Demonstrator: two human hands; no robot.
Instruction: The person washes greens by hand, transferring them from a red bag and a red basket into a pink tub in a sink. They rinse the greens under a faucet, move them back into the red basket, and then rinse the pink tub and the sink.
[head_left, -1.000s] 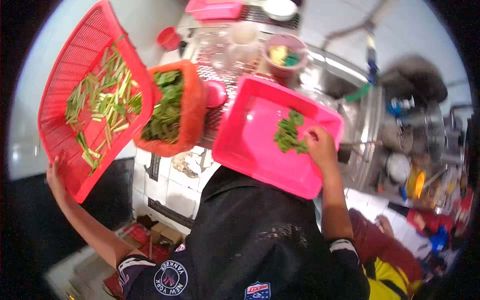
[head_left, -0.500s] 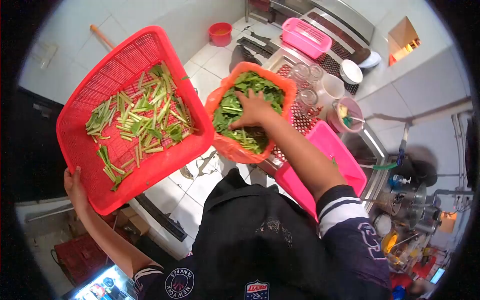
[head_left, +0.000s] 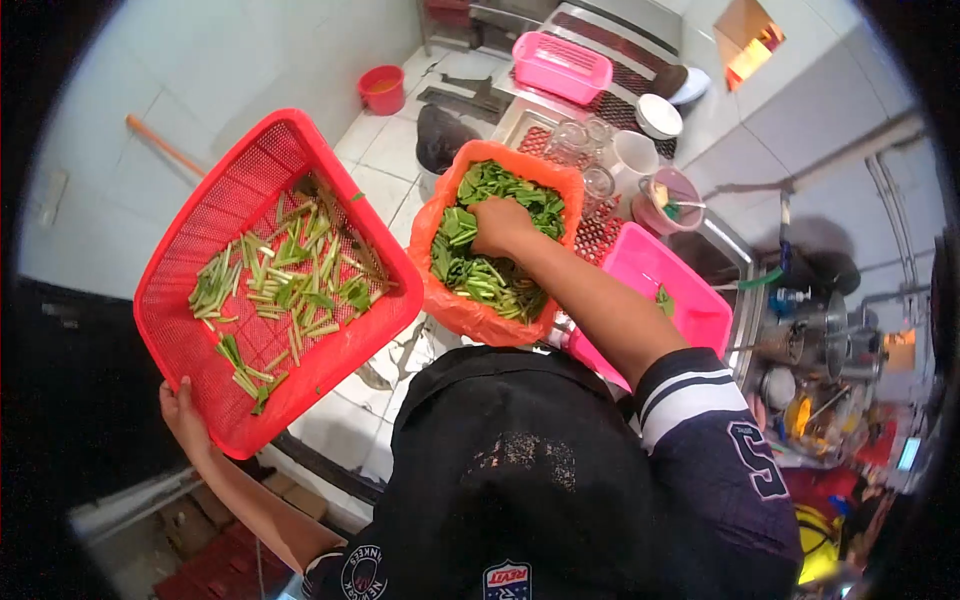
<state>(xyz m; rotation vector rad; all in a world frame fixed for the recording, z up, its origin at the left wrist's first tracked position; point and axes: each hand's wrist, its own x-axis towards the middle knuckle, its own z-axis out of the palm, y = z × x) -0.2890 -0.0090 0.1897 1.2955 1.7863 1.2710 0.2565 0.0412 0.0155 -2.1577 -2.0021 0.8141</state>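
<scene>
My left hand (head_left: 184,412) grips the near left corner of a red plastic mesh basket (head_left: 330,402), which is tilted. Cut green stalks (head_left: 318,262) with some leaves lie scattered inside it. Right beside the basket stands a container lined with an orange plastic bag (head_left: 470,325), filled with chopped leafy greens (head_left: 500,285). My right hand (head_left: 502,226) is down in those greens with its fingers curled around some; the fingertips are hidden among the leaves.
A pink tub (head_left: 690,318) with a leaf in it sits on the steel counter, right of the bag. Beyond are glass jars (head_left: 570,140), a pink cup (head_left: 668,200), a pink rectangular basket (head_left: 562,68) and a white bowl (head_left: 659,116). A red bucket (head_left: 382,90) stands on the tiled floor.
My right hand's spread fingers have curled into the greens. The view has shifted, and the red basket sits slightly lower and more to the right in it, still in my left hand.
</scene>
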